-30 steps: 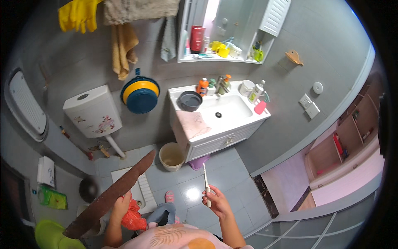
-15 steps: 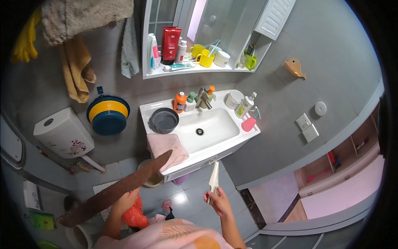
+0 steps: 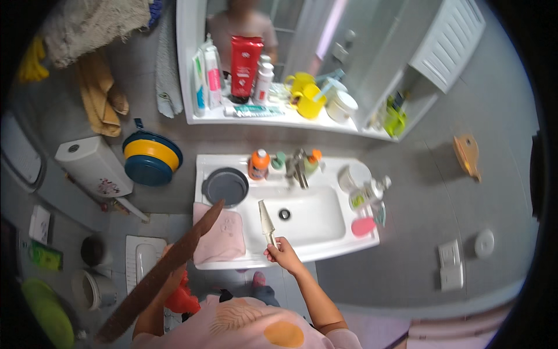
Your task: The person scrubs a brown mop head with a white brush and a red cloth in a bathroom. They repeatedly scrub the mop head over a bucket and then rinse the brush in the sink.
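Two hands occupied. Right hand (image 3: 281, 251) grips a pale knife (image 3: 266, 220) by its handle, blade pointing up over the white sink (image 3: 325, 244). Left hand (image 3: 173, 256), mostly hidden, grasps a long brown board (image 3: 163, 272) tilted beside a pink cloth (image 3: 224, 239).

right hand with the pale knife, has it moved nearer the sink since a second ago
Yes. The right hand and its knife now reach over the white sink; earlier they were short of it.
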The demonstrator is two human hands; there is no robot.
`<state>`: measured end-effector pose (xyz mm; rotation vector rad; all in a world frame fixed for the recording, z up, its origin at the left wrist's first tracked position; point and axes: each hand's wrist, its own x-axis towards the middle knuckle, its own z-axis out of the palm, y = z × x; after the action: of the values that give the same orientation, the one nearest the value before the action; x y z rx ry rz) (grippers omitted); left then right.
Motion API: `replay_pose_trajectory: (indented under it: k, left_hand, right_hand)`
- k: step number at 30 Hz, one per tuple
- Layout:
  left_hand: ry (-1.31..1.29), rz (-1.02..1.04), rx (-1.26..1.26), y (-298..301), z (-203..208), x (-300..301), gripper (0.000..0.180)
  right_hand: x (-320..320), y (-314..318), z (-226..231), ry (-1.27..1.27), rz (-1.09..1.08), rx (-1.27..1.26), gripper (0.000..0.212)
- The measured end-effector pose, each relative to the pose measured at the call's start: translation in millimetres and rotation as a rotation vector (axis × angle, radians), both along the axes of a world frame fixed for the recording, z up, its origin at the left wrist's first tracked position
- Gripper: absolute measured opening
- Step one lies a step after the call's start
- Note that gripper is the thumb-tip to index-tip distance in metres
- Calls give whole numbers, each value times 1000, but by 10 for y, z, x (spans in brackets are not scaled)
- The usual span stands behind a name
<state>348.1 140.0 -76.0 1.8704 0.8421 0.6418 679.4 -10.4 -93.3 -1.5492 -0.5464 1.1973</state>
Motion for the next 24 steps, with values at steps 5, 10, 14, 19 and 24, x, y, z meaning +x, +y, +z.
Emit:
replay_pose_trajectory:
  k: [5,10,14,19,24]
  left_hand:
    - [209,328,-100,-494,809,468,28]
    - [220,501,15,-866,719,342,28]
    - [154,678,-310,-897,571,130,32]
    - [263,781,-470,-804,756,59,34]
    - [203,772,-239,-772,386,-161,32]
  right_hand:
    - [622,1081,-251,-394,268,-18,20]
    - [906,2029,-651,-852,451,-118,30]
    - [775,2405,-715,-920,577,-140,29]
    - [745,2455,-722,-913,482,-114,25]
    - [733,2420,-726,-986,557,-67,21]
